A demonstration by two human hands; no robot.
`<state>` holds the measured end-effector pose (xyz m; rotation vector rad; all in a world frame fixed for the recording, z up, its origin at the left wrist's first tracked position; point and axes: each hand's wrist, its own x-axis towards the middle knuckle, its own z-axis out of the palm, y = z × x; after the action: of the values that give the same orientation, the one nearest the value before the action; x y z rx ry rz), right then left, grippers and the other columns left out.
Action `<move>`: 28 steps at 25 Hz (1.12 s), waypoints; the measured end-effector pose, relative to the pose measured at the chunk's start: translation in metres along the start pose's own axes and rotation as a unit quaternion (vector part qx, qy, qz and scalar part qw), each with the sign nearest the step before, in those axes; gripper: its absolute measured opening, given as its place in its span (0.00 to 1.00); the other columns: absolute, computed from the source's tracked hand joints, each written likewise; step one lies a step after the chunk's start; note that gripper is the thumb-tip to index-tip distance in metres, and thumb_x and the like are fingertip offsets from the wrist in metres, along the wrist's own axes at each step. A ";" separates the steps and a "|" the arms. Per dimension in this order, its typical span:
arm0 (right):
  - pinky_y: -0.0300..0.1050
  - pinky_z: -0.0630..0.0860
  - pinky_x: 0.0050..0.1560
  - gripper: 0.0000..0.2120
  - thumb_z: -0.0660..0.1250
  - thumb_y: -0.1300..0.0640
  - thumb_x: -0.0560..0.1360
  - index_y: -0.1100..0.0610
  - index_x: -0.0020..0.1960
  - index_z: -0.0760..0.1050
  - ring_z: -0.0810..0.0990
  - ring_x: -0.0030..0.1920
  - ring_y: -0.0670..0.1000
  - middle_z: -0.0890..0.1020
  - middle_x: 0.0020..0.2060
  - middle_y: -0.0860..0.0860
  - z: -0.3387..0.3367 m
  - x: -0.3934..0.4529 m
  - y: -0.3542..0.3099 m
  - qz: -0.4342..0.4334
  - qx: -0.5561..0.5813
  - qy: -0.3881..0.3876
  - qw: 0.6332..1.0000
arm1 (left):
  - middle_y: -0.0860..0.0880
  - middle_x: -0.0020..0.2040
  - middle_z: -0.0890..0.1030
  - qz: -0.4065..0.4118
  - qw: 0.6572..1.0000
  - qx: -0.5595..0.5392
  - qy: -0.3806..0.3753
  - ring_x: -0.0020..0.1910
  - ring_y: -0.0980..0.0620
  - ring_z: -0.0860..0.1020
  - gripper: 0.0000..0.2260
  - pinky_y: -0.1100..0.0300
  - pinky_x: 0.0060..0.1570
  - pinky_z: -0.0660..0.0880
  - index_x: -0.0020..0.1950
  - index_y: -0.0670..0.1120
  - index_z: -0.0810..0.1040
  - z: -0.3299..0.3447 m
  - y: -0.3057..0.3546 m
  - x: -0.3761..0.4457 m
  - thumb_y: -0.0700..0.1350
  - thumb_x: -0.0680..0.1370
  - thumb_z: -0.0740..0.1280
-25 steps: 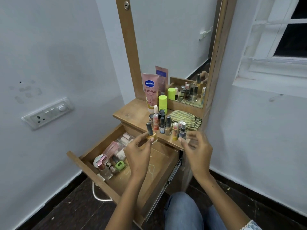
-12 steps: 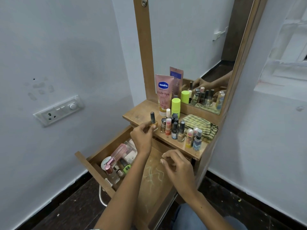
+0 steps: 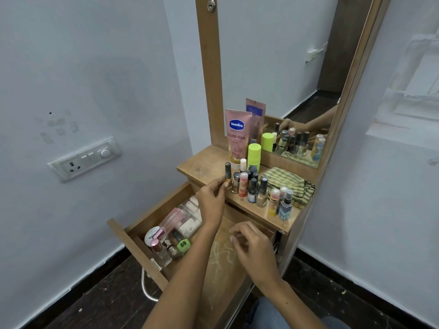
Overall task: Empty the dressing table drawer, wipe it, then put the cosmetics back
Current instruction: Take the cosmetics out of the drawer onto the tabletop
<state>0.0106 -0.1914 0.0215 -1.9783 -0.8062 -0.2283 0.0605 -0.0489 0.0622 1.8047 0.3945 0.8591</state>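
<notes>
Left hand (image 3: 212, 198): pinches the base of a gold nail polish bottle (image 3: 228, 173), upright at the shelf's front-left edge, at the fingertips.
Right hand (image 3: 252, 245): hovers over the drawer's bare floor, fingers loosely curled, holding nothing.
Dressing table (image 3: 204, 163): shelf holds a pink Vaseline tube (image 3: 237, 136), a green-capped bottle (image 3: 254, 154), a striped cloth (image 3: 288, 182) and a cluster of small bottles just right of the held one.
Drawer (image 3: 121, 236): pulled out below the left hand; perfume bottle (image 3: 169, 222), clear case (image 3: 190, 214) and small jars lie at its left end.
</notes>
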 end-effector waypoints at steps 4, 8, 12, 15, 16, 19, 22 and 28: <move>0.34 0.78 0.43 0.06 0.69 0.61 0.75 0.52 0.49 0.77 0.79 0.45 0.39 0.77 0.46 0.41 0.003 0.001 0.000 0.011 0.006 -0.032 0.999 | 0.57 0.55 0.80 0.010 0.997 0.048 -0.067 0.53 0.66 0.77 0.14 0.72 0.52 0.72 0.62 0.47 0.79 -0.030 0.006 -0.003 0.43 0.75 0.69; 0.37 0.78 0.45 0.09 0.70 0.61 0.73 0.51 0.51 0.78 0.79 0.46 0.38 0.78 0.48 0.41 0.028 0.010 -0.003 0.023 0.024 -0.134 0.990 | 0.53 0.56 0.82 0.022 0.989 0.103 -0.100 0.56 0.59 0.79 0.10 0.62 0.56 0.76 0.55 0.49 0.83 -0.116 0.010 -0.007 0.44 0.75 0.69; 0.34 0.72 0.54 0.19 0.72 0.64 0.69 0.54 0.58 0.77 0.79 0.54 0.45 0.80 0.55 0.48 0.075 0.019 -0.029 -0.014 0.026 -0.232 0.972 | 0.53 0.54 0.82 0.007 0.977 0.188 -0.097 0.54 0.61 0.79 0.07 0.78 0.50 0.71 0.51 0.48 0.84 -0.189 0.008 -0.027 0.40 0.74 0.70; 0.31 0.66 0.58 0.24 0.69 0.68 0.70 0.57 0.65 0.73 0.76 0.62 0.49 0.78 0.61 0.52 0.102 0.029 -0.054 -0.047 0.034 -0.240 0.969 | 0.53 0.54 0.82 -0.007 0.969 0.225 -0.105 0.49 0.63 0.79 0.08 0.79 0.47 0.69 0.52 0.48 0.83 -0.209 0.002 -0.041 0.40 0.74 0.70; 0.31 0.66 0.59 0.24 0.69 0.67 0.71 0.57 0.66 0.73 0.75 0.62 0.50 0.78 0.62 0.52 0.109 0.033 -0.060 -0.056 0.037 -0.244 0.967 | 0.55 0.54 0.82 -0.011 0.967 0.233 -0.101 0.49 0.64 0.78 0.09 0.79 0.47 0.69 0.53 0.48 0.83 -0.213 0.001 -0.044 0.41 0.75 0.70; 0.42 0.74 0.57 0.17 0.68 0.65 0.73 0.56 0.61 0.75 0.78 0.58 0.52 0.81 0.57 0.53 0.120 0.041 -0.065 -0.064 0.042 -0.267 0.961 | 0.56 0.54 0.82 -0.017 0.965 0.247 -0.085 0.54 0.62 0.77 0.11 0.71 0.53 0.72 0.57 0.49 0.82 -0.219 -0.005 -0.052 0.42 0.75 0.70; 0.52 0.78 0.48 0.10 0.67 0.63 0.74 0.55 0.54 0.75 0.81 0.50 0.52 0.82 0.49 0.52 0.117 0.046 -0.066 -0.053 0.044 -0.249 0.966 | 0.54 0.58 0.81 -0.031 0.963 0.254 -0.088 0.56 0.57 0.78 0.15 0.60 0.56 0.75 0.60 0.48 0.80 -0.216 -0.013 -0.057 0.43 0.73 0.72; 0.38 0.79 0.52 0.10 0.70 0.62 0.74 0.52 0.53 0.77 0.81 0.48 0.41 0.82 0.46 0.46 0.105 0.054 -0.064 -0.006 0.093 -0.204 0.974 | 0.53 0.55 0.83 -0.017 0.947 0.300 -0.113 0.47 0.58 0.77 0.21 0.50 0.62 0.71 0.60 0.50 0.80 -0.195 -0.019 -0.059 0.48 0.68 0.76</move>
<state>-0.0052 -0.0592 0.0368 -1.8643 -1.0585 0.2501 -0.1171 0.0526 0.0604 2.4195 0.5783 0.5234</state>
